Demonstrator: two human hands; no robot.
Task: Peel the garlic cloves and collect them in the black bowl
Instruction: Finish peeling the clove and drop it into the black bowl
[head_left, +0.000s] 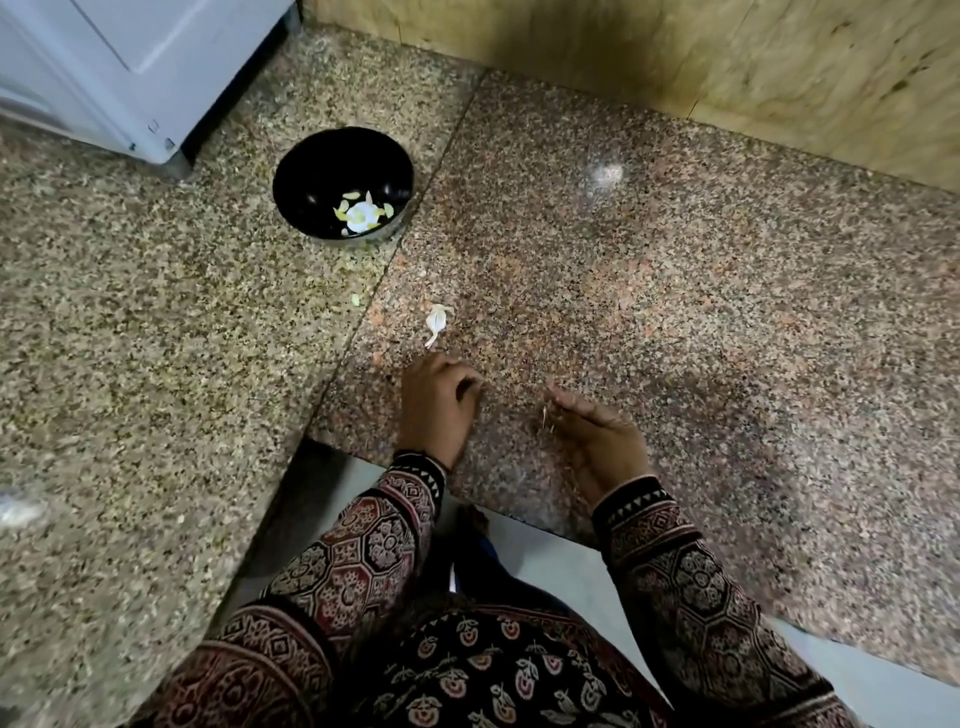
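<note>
The black bowl (311, 171) stands on the stone counter at the back left, with several peeled pale cloves (361, 213) in its bottom. One unpeeled garlic clove (436, 322) lies alone on the counter, just beyond my left hand (439, 410). That hand rests on the counter with its fingers curled under, and nothing shows in it. My right hand (597, 441) hovers to the right near the counter's front edge. A thin wisp of garlic peel (545, 418) hangs from its fingertips.
A white appliance (104, 67) stands at the back left, close behind the bowl. A wooden wall panel (727, 62) runs along the back. The counter (675, 270) forms an inner corner around my body, and a small greenish crumb (356, 300) lies near the seam.
</note>
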